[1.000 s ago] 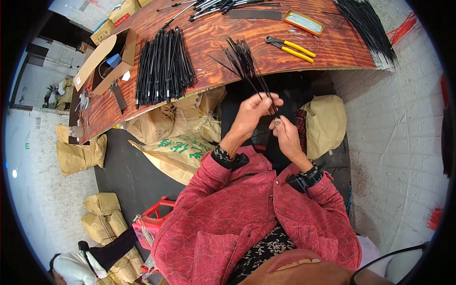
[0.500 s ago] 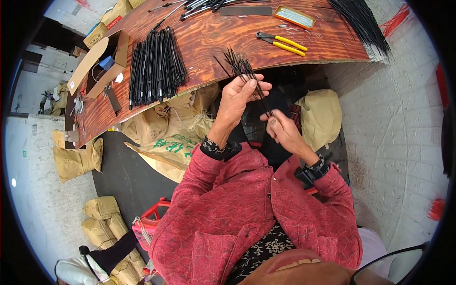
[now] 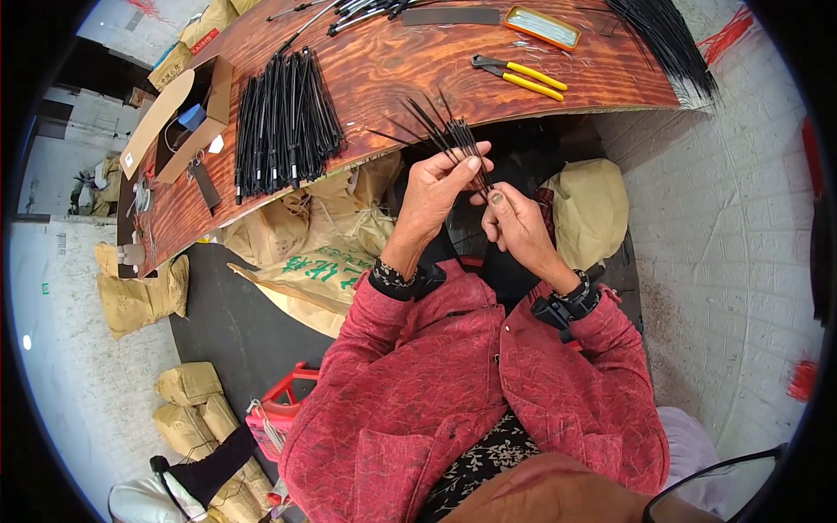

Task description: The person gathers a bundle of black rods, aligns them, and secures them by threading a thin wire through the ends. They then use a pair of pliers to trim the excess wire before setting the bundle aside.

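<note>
A fanned bunch of thin black rods (image 3: 455,133) is gripped between the thumb and fingers of my left hand (image 3: 438,187), just off the near edge of the table. Its upper ends spread toward the table; one rod sticks out to the left. Right beside it, my right hand (image 3: 516,222) pinches the lower end of the bunch with thumb and curled fingers. How many rods each hand grips is hidden by the fingers. Both hands almost touch. Beyond them, end cutters (image 3: 520,75) with yellow handles lie on the wooden table (image 3: 392,78).
Bundled black rods (image 3: 286,122) lie at the table's left, beside an open cardboard box (image 3: 196,131). An orange-rimmed tray (image 3: 542,29) of thin pieces sits at the back. Loose black strands (image 3: 667,48) hang over the right corner. Paper sacks (image 3: 591,213) stand below.
My right hand has moved up along the bunch, closer to my left hand. The rods' upper ends are fanned more widely and point further left.
</note>
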Demonstrator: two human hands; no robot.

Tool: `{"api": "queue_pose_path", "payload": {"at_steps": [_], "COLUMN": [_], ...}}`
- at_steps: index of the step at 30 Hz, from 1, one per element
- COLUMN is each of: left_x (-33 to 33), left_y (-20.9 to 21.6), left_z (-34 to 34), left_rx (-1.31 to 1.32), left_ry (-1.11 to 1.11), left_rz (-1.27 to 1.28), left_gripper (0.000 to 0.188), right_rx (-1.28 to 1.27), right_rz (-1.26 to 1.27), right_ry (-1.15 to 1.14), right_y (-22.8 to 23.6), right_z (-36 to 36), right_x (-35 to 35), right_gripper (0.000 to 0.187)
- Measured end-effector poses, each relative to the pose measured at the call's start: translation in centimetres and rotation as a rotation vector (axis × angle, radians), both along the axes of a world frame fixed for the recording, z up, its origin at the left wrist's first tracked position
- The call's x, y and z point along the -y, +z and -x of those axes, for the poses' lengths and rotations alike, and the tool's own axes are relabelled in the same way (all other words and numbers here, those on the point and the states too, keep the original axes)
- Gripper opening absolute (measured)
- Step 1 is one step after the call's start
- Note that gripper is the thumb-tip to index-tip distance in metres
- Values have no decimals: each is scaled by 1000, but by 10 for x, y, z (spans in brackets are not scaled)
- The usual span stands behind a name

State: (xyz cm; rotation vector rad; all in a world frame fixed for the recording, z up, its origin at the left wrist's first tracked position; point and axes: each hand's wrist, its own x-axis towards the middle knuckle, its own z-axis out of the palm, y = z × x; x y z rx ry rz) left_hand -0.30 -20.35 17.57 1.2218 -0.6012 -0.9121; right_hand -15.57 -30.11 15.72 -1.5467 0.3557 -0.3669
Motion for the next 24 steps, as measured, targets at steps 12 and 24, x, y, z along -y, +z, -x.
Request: {"api": "queue_pose_path", "payload": {"at_steps": [12,24], "left_x": [-4,0], "left_y": [-6,-12], "left_z": [-3,-5], "left_rx": [-53,-105], "left_ry": [9,-14], "left_rz": [8,36], "left_gripper": [36,37], "right_rx": [-30,-23], "right_rz": [1,10], "right_ry": [4,-27], "right_y": [0,1], "right_z": [-1,-2], "right_x": [0,0], "right_gripper": [40,37]}}
